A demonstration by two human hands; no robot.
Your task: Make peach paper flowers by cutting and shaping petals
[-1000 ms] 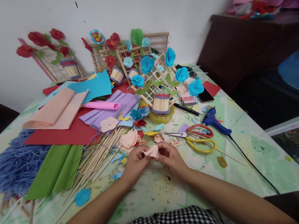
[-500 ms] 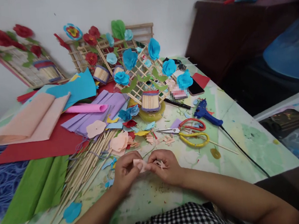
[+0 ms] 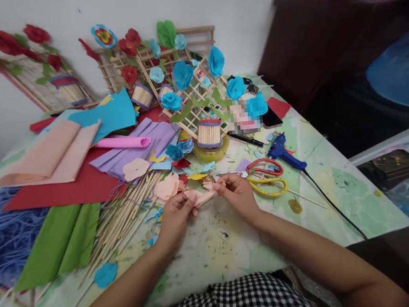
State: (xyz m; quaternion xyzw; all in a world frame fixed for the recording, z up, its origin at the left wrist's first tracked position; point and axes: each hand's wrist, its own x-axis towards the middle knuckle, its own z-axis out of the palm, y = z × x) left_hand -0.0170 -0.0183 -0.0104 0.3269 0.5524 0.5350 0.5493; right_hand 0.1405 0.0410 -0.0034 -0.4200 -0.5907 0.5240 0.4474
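Between my left hand (image 3: 179,216) and my right hand (image 3: 239,193) stretches a small piece of peach crepe paper (image 3: 202,196). Left thumb and fingers pinch one end of it. The right fingertips are closed at its other end, where a pale bit of paper peeks out. Just beyond the left hand lie cut peach petals (image 3: 166,188). Scissors (image 3: 265,179) with one red and one yellow handle rest beside my right hand, which hides part of their blades.
Thin wooden sticks (image 3: 124,224), green paper (image 3: 53,240) and blue yarn (image 3: 6,235) spread leftward. A stick lattice with blue paper flowers (image 3: 182,75) stands at the back. On the right are a blue glue gun (image 3: 286,153), its cord, and a phone (image 3: 271,118).
Both hands have moved forward, away from my body, and the right has shifted rightward. The peach paper now looks drawn out longer between them. The camera view has shifted slightly.
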